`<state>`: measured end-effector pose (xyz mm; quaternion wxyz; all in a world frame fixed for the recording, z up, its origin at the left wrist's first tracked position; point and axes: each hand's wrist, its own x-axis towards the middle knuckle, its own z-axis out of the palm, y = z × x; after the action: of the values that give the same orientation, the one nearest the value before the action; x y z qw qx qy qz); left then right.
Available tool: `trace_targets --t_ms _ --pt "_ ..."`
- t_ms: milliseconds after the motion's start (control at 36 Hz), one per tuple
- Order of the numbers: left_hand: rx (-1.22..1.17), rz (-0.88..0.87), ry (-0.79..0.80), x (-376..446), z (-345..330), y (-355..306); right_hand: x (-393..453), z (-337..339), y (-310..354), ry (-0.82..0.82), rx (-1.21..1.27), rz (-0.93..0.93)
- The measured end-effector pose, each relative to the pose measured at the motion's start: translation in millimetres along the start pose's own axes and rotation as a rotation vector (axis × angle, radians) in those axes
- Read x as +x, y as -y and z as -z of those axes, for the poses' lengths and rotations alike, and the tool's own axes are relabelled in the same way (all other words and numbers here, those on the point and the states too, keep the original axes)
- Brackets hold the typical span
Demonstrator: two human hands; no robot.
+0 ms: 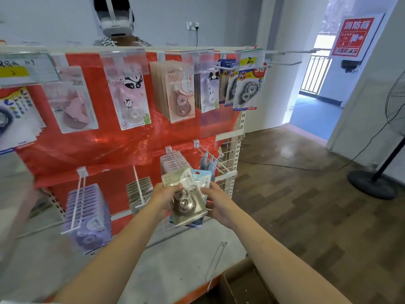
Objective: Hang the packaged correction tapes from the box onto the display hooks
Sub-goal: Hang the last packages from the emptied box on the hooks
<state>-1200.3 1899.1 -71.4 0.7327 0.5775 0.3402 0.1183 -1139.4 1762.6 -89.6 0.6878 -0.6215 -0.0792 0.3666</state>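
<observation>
Both hands hold a small stack of packs point(186, 194) between them, near the lower right hooks of the rack point(235, 137). The left hand point(163, 198) grips the stack's left edge with its thumb curled over the front, and the right hand point(215, 201) pinches the right edge. The box point(238, 279) sits at the near right, below the arms; how many packs are stacked is hard to tell, perhaps three.

Bright daylight from the doorway point(315, 84); blurred, bowed left edge.
</observation>
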Motion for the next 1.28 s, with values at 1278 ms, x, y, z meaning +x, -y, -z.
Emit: trace_targets --t_ms 1278 --pt "0.798 -0.161 -0.188 44.9 -112.9 21.8 108.9 167.4 -30.4 -0.071 -0.068 -0.104"
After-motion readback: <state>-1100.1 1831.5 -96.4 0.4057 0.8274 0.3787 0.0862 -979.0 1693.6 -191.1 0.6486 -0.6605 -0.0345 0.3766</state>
